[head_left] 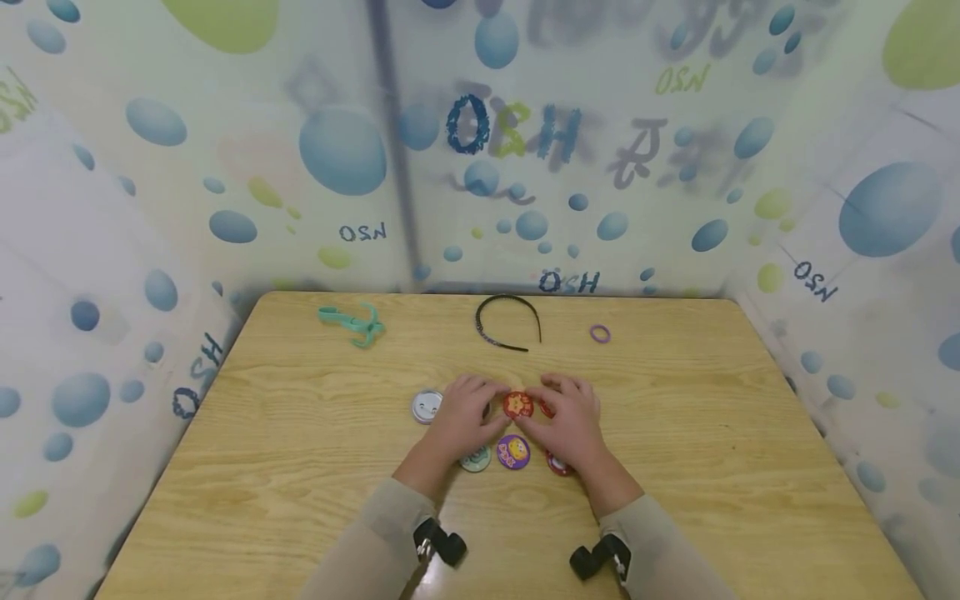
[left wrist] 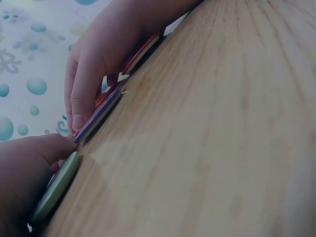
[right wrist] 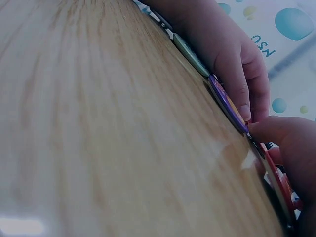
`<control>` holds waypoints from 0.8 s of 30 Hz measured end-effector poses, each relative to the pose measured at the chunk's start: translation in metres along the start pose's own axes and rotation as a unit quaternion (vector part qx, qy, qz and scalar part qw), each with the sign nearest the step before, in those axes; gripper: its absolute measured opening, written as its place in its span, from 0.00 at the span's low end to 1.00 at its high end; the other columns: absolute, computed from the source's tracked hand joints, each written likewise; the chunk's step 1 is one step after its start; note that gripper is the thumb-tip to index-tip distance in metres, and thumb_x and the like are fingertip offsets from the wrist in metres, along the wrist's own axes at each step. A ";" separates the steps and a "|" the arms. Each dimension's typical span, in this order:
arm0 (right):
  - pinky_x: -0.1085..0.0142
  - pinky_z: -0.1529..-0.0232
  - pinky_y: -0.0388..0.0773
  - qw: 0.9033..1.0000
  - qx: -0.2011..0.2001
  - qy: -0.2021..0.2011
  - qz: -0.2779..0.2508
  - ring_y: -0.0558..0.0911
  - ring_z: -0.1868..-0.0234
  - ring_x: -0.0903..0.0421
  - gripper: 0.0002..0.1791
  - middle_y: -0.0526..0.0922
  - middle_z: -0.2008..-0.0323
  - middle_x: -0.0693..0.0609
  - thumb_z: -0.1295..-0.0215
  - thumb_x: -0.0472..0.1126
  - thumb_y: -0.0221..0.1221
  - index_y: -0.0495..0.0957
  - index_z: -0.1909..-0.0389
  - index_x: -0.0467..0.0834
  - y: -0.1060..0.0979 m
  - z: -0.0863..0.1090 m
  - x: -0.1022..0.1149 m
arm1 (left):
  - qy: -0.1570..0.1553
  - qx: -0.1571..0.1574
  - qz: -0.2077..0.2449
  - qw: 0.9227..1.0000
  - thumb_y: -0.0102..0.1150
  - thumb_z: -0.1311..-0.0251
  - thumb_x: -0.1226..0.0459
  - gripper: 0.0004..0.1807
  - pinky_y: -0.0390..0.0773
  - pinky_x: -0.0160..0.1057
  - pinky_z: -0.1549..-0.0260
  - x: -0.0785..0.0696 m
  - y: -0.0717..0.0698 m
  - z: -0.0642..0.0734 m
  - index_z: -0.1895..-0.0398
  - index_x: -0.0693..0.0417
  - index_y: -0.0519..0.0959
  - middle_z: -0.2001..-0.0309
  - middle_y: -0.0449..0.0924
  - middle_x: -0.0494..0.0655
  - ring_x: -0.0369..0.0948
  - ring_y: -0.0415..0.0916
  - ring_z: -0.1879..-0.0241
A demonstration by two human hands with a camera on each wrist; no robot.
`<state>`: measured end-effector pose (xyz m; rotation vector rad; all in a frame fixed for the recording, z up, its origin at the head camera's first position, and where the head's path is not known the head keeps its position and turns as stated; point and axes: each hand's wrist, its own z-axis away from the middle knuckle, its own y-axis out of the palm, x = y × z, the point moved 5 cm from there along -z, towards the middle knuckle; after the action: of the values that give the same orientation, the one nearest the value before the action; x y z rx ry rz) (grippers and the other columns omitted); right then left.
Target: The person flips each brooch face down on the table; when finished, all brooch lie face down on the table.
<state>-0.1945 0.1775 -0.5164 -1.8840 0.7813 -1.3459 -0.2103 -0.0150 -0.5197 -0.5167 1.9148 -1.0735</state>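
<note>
A round red badge [head_left: 517,405] with a yellow flower lies between my hands in the head view. My left hand [head_left: 465,417] holds its left side with thumb and fingertips, while my right hand [head_left: 566,421] holds the right side likewise. Just below is a purple badge [head_left: 513,452] with a yellow figure, flanked by a pale green badge [head_left: 476,459] and a red-rimmed badge [head_left: 558,465], which my right hand partly covers. Another red badge [head_left: 547,408] shows beneath the right hand's fingers. Left of my left hand sits a silvery-white badge [head_left: 427,407]. A dark badge [head_left: 487,410] is mostly hidden under that hand.
Along the back of the wooden table [head_left: 300,467] lie a teal claw-shaped hair clip [head_left: 356,323], a black headband [head_left: 480,321] and a small purple ring-shaped band [head_left: 600,333]. Printed fabric walls [head_left: 480,225] with blue and green spots enclose the table at the back and sides.
</note>
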 end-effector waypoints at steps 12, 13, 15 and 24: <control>0.35 0.34 0.56 1.000 -0.013 -0.010 -0.012 0.67 0.34 0.39 0.26 0.81 0.38 0.46 0.43 0.59 0.78 0.91 0.48 0.49 -0.001 -0.001 0.001 | -0.002 -0.001 0.010 1.000 0.73 0.35 0.50 0.22 0.71 0.53 0.37 -0.001 -0.002 0.000 0.40 0.45 0.85 0.42 0.83 0.44 0.46 0.73 0.40; 0.36 0.34 0.56 1.000 -0.014 -0.010 -0.015 0.68 0.34 0.39 0.26 0.82 0.39 0.47 0.43 0.59 0.78 0.91 0.49 0.49 -0.001 -0.001 0.001 | -0.002 0.000 0.010 1.000 0.73 0.35 0.50 0.22 0.71 0.52 0.37 -0.001 -0.002 0.000 0.40 0.45 0.85 0.42 0.83 0.44 0.46 0.73 0.40; 0.36 0.35 0.57 1.000 -0.013 -0.009 -0.019 0.68 0.34 0.40 0.26 0.83 0.40 0.48 0.43 0.59 0.78 0.91 0.49 0.49 -0.002 -0.001 0.002 | -0.003 -0.001 0.008 1.000 0.74 0.35 0.50 0.23 0.72 0.52 0.38 -0.001 -0.002 -0.001 0.40 0.45 0.85 0.44 0.84 0.43 0.45 0.73 0.42; 0.38 0.35 0.59 0.999 -0.005 -0.004 -0.037 0.70 0.35 0.43 0.25 0.85 0.43 0.51 0.45 0.57 0.80 0.90 0.48 0.50 -0.001 0.000 0.002 | -0.006 -0.007 0.027 1.000 0.77 0.37 0.53 0.24 0.72 0.47 0.44 -0.001 -0.002 -0.001 0.41 0.47 0.85 0.53 0.87 0.39 0.41 0.74 0.51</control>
<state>-0.1941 0.1770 -0.5145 -1.9415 0.7224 -1.3819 -0.2108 -0.0151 -0.5177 -0.4761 1.9153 -1.0216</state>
